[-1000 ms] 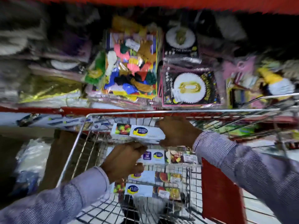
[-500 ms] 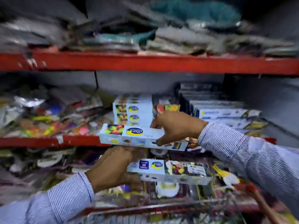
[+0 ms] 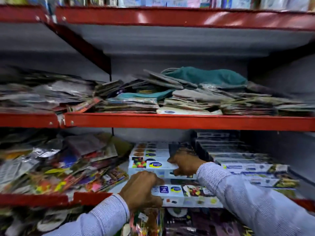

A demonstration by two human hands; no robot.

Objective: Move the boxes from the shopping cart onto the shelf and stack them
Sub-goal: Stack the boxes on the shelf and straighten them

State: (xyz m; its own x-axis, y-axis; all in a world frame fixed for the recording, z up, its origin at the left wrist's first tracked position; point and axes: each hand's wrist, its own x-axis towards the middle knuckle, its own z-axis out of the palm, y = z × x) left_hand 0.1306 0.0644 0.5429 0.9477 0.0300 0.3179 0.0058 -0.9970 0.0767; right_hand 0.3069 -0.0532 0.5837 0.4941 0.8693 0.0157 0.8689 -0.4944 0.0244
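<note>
Two long white foil-wrap boxes are in my hands at the lower red shelf (image 3: 92, 198). My right hand (image 3: 185, 165) grips the upper box (image 3: 150, 165), which is against a stack of like boxes (image 3: 148, 150) on the shelf. My left hand (image 3: 141, 189) holds the lower box (image 3: 177, 192), with a blue "30 Meters" label, at the shelf's front edge. Its left end is hidden under my hand. The shopping cart is out of view.
Left of the stack lies a heap of colourful party packets (image 3: 59, 167). To the right stands a pile of darker-printed boxes (image 3: 242, 167). The shelf above (image 3: 170, 121) holds flat packets and a teal cloth bag (image 3: 204, 76). More packets hang below.
The view swung up from the cart to the shelves. Both hands carried the two boxes forward, and the upper box now sits against the shelf stack.
</note>
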